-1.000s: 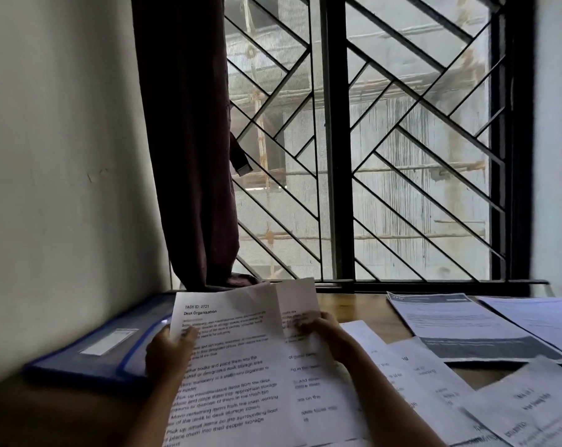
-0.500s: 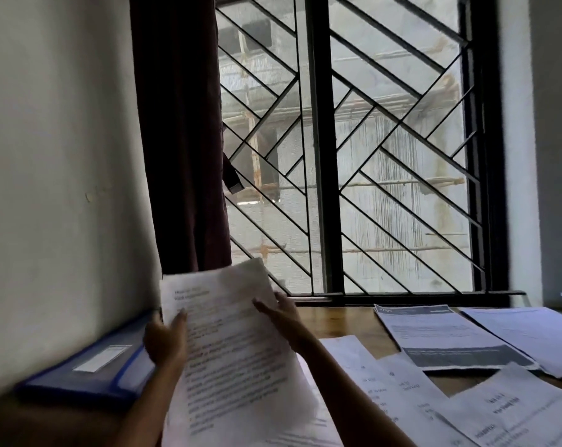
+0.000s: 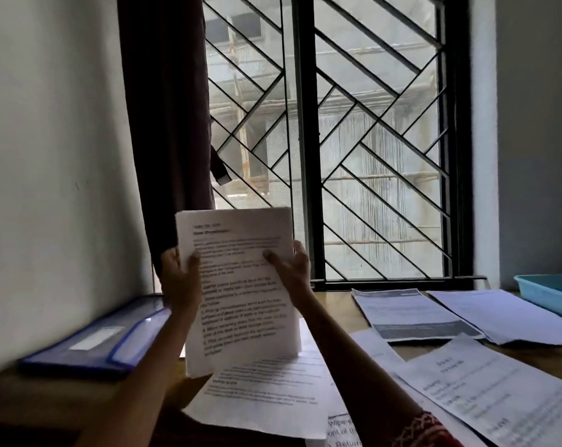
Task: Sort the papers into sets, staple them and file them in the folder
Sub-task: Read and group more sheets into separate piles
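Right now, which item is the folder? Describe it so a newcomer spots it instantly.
Start at the dark curtain left of the window, then drop to the wooden desk along the left wall. The folder lies flat there, left of the held papers: the only blue, glossy plastic item with a white label, unlike the white sheets.

The sheets [image 3: 241, 285] held between the left hand [image 3: 179, 279] and the right hand [image 3: 292, 269] are white with lines of black print. To the left of the grip lies a blue folder [image 3: 92, 340] with a pale label. Behind the grip hangs a dark maroon curtain [image 3: 163, 124], beside a black window grille [image 3: 370, 140] of diagonal bars. Right of the grip lie white printed papers [image 3: 408, 314], one with a grey band, and further right a light blue tray [image 3: 550, 291]. The sleeve [image 3: 425, 430] below the grip is red with a pale pattern.
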Tool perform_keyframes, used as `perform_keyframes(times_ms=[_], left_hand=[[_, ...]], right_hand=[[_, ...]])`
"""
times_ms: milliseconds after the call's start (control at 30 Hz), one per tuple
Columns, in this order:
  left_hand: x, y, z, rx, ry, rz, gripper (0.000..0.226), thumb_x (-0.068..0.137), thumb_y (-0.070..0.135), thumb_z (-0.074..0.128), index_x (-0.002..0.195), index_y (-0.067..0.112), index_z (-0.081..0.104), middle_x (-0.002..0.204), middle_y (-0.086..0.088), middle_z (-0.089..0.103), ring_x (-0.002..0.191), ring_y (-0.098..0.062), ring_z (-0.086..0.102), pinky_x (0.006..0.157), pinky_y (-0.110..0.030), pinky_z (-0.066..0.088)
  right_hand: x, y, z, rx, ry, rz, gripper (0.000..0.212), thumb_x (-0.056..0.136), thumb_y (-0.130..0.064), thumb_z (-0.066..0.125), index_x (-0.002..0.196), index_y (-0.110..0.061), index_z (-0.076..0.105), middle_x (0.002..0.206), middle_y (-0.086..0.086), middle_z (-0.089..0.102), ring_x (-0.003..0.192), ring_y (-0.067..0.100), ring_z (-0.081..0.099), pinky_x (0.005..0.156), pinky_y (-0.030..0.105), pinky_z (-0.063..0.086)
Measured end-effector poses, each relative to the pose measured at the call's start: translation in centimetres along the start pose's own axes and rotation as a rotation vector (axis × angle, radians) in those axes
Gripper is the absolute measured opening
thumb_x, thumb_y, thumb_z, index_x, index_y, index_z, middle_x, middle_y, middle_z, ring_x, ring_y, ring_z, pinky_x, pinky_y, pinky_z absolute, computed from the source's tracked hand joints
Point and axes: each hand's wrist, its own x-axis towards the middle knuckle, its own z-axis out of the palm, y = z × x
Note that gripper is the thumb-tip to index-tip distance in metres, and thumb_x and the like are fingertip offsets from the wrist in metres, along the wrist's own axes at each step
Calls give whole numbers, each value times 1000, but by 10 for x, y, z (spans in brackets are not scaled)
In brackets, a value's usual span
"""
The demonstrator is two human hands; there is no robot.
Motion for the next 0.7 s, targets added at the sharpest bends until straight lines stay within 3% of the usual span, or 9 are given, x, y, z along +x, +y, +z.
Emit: perform_keyframes(times_ms=[100,233,333,433,500,533,600,633,700], left_hand=[[-27,-25,-3,56,-80,-106,75,70,59,43,119,2,48,112,-23,59,103,-38,57,85,-44,44],[-38,-36,2,156,-172,-118,56,85,42,48,121,-1,50,114,-25,59,105,-40,55,87,-46,44],[-22,-30,8,314,-166,-126,39,95,19,49,128,-1,48,124,-25,55,113,-42,51,93,-46,40],[-7,-28,6,475,-210,-172,38,93,17,49,127,1,49,125,-26,54,114,-43,50,93,-47,41],[-1,-39,0,556,-299,-246,40,91,17,52,126,-1,51,124,-28,54,114,-44,52,94,-46,43],[0,-48,-6,594,-352,-291,41,90,17,54,125,-2,51,122,-28,55,112,-43,53,94,-46,45],[-6,-67,-19,674,-430,-371,42,87,15,56,125,-2,52,120,-28,57,109,-42,55,91,-44,46],[-10,-76,-26,735,-452,-394,42,86,12,55,126,-1,51,121,-28,56,109,-41,55,92,-43,46],[-19,-91,-39,887,-464,-407,42,90,10,48,130,0,48,126,-25,54,114,-39,53,95,-41,44]], right_hand=[[-13,20,-9,-36,-29,39,46,57,-39,77,94,-18,61,84,3,69,74,22,66,67,39,56],[-21,30,-13,-96,-81,68,23,73,-11,72,92,-19,62,81,0,64,73,18,60,65,33,51],[-17,22,-13,-125,-97,99,31,70,-13,71,100,-12,63,89,4,66,79,22,62,68,34,54],[-16,16,-18,-160,-199,156,47,65,-21,73,108,-8,61,101,10,68,90,28,65,79,42,56],[-20,19,-25,-150,-290,254,31,75,-10,72,102,-6,58,97,13,66,83,25,63,69,36,57],[-23,21,-30,-135,-349,320,18,80,-5,68,93,-9,56,87,11,63,72,21,62,58,29,54],[-32,31,-41,-124,-430,449,15,85,2,60,85,-11,52,73,8,54,45,9,57,42,20,49],[-36,37,-46,-126,-423,498,14,86,4,58,92,-7,52,70,8,53,39,7,54,40,19,48],[-40,51,-57,-146,-342,550,30,86,8,55,115,0,50,69,10,54,45,13,55,42,22,48]])
